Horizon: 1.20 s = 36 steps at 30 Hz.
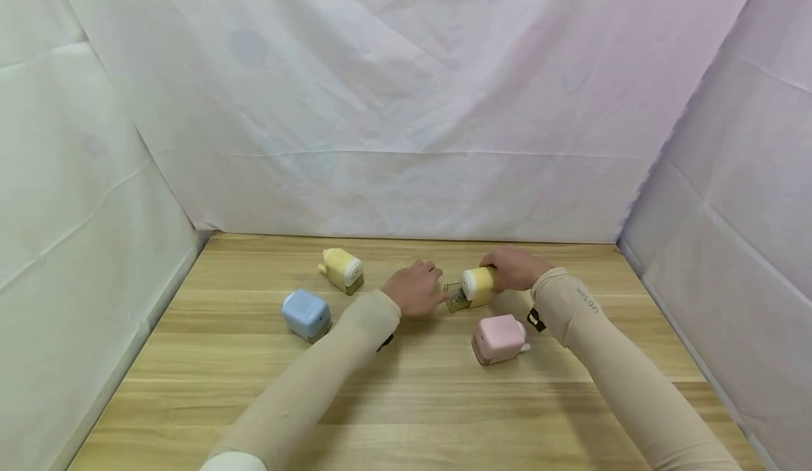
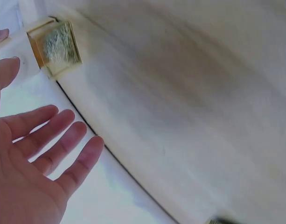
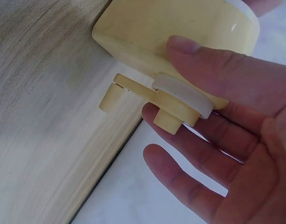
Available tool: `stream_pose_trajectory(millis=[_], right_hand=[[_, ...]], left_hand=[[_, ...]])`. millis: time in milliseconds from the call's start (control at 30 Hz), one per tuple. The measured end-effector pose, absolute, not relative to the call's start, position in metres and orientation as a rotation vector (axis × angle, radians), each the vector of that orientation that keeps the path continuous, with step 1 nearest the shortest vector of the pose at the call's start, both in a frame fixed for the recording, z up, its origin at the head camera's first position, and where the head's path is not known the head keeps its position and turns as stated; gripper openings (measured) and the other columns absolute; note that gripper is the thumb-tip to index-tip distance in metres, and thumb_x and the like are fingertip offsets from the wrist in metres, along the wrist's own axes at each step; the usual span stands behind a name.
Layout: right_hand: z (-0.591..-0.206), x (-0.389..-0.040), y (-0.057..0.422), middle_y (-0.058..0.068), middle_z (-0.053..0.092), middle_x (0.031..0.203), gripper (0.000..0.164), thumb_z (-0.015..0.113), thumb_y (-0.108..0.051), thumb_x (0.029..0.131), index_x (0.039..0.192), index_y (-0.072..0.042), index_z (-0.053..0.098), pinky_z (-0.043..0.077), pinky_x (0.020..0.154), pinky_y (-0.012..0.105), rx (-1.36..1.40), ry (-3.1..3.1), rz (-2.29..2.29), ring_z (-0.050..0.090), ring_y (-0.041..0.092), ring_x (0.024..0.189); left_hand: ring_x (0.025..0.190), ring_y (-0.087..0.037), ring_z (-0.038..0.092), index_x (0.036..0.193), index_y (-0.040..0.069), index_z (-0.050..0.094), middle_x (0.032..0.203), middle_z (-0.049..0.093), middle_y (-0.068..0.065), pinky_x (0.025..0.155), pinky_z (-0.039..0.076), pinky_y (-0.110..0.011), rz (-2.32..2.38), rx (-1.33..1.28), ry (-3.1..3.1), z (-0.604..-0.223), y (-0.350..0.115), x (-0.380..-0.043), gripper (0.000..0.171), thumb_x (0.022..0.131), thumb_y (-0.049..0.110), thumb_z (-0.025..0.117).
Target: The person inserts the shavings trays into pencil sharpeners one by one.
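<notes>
My right hand (image 1: 517, 268) grips a yellow hand-crank pencil sharpener (image 3: 180, 32) by its body, thumb on one side and fingers beneath. Its crank handle (image 3: 133, 88) sticks out past the fingers in the right wrist view. At the sharpener's other end, a clear shavings drawer (image 1: 458, 297) stands pulled out, with dark shavings (image 2: 59, 44) inside. Beside that drawer is my left hand (image 1: 415, 289), its fingers spread and holding nothing. In the head view the left fingertips overlap the drawer's outer edge; in the left wrist view the thumb lies near the sharpener's body.
A pink sharpener (image 1: 499, 338) lies just in front of the right hand. To the left are a blue sharpener (image 1: 307, 314), close to the left forearm, and a second yellow sharpener (image 1: 342, 269) farther back. White cloth (image 1: 406, 196) walls the wooden table (image 1: 406, 400) at the back and sides.
</notes>
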State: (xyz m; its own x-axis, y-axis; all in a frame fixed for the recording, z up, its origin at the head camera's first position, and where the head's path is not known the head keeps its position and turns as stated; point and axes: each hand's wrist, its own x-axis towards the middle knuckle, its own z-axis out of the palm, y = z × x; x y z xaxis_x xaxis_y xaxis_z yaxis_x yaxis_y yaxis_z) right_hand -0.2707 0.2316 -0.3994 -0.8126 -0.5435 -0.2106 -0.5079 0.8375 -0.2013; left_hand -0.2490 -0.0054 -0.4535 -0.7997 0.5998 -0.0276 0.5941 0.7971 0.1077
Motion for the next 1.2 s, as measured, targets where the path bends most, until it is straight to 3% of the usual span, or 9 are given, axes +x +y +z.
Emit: stream_pose_trajectory(millis=[233,467,800,1200], right_hand=[[-0.401,-0.271,0.232,0.001,0.071,0.092,0.034,0.085,-0.007,0.072,0.104,-0.008,0.072,0.054,0.079,0.041,-0.832,2.774,-0.174,0.063,0.019,0.083],[-0.4,-0.271,0.234,0.001,0.071,0.092,0.035,0.086,-0.007,0.072,0.104,-0.007,0.072,0.054,0.079,0.041,-0.832,2.777,-0.17,0.063,0.019,0.083],[-0.396,-0.269,0.231,0.001,0.07,0.092,0.035,0.086,-0.007,0.071,0.103,-0.008,0.072,0.053,0.078,0.041,-0.826,2.783,-0.157,0.062,0.019,0.082],[-0.397,-0.27,0.23,0.0,0.07,0.09,0.034,0.086,-0.007,0.071,0.102,-0.009,0.073,0.053,0.077,0.04,-0.84,2.781,-0.164,0.062,0.018,0.082]], left_hand=[[0.102,-0.019,0.058,0.114,0.012,0.069,0.112,0.064,-0.002,0.086,0.054,-0.038,0.008,1.139,2.882,-0.45,-0.012,-0.247,0.039,0.102,0.043,0.048],[0.093,-0.016,0.059,0.103,0.015,0.071,0.099,0.065,0.001,0.078,0.054,-0.035,-0.073,1.265,2.783,-0.454,-0.006,-0.241,0.028,0.099,0.032,0.05],[0.094,-0.012,0.057,0.111,0.022,0.071,0.104,0.064,0.006,0.075,0.052,-0.032,-0.112,1.307,2.766,-0.46,0.007,-0.235,0.027,0.099,0.036,0.05],[0.088,-0.014,0.057,0.104,0.019,0.069,0.099,0.063,0.003,0.07,0.051,-0.031,-0.154,1.317,2.796,-0.465,0.016,-0.238,0.026,0.099,0.038,0.052]])
